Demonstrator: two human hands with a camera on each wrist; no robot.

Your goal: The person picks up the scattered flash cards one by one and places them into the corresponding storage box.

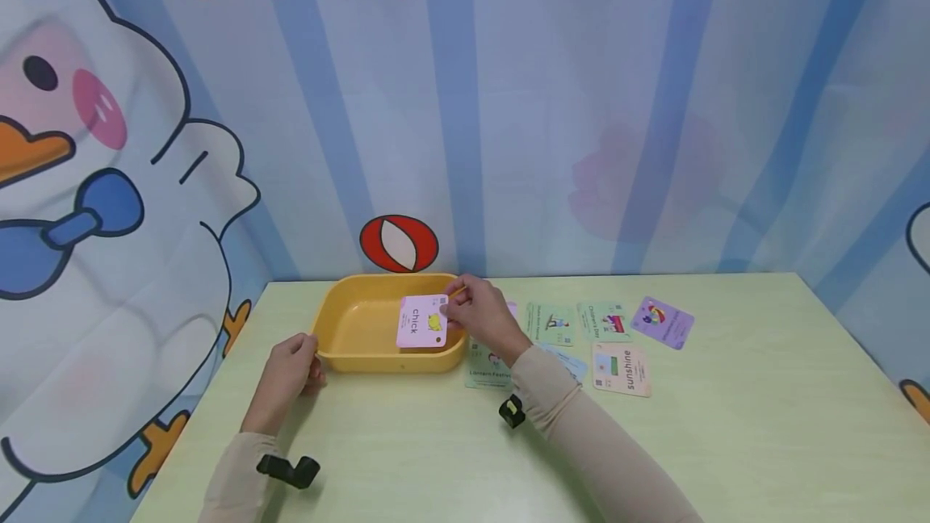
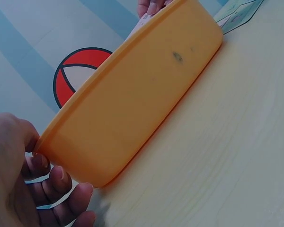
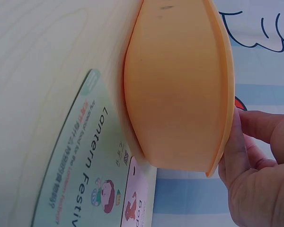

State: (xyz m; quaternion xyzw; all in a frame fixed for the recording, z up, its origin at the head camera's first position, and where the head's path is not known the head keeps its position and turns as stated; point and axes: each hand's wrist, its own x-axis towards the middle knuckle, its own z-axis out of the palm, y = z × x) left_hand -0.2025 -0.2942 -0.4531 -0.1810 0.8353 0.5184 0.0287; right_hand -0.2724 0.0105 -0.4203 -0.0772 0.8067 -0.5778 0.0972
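Note:
A yellow plastic tray stands at the back left of the table. My left hand pinches its left rim between thumb and curled fingers, as the left wrist view shows. Over the tray's right side, my right hand holds a pink "chick" card by its right edge, between thumb and fingers. In the right wrist view the tray's wall hides that card. Beside the tray's right end, partly under my right arm, lies a green "Lantern Festival" card, with a pink card next to it.
More cards lie right of the tray: two green ones, a purple one, an orange "sunshine" card and a blue one partly behind my sleeve. A printed curtain hangs behind the table's back edge.

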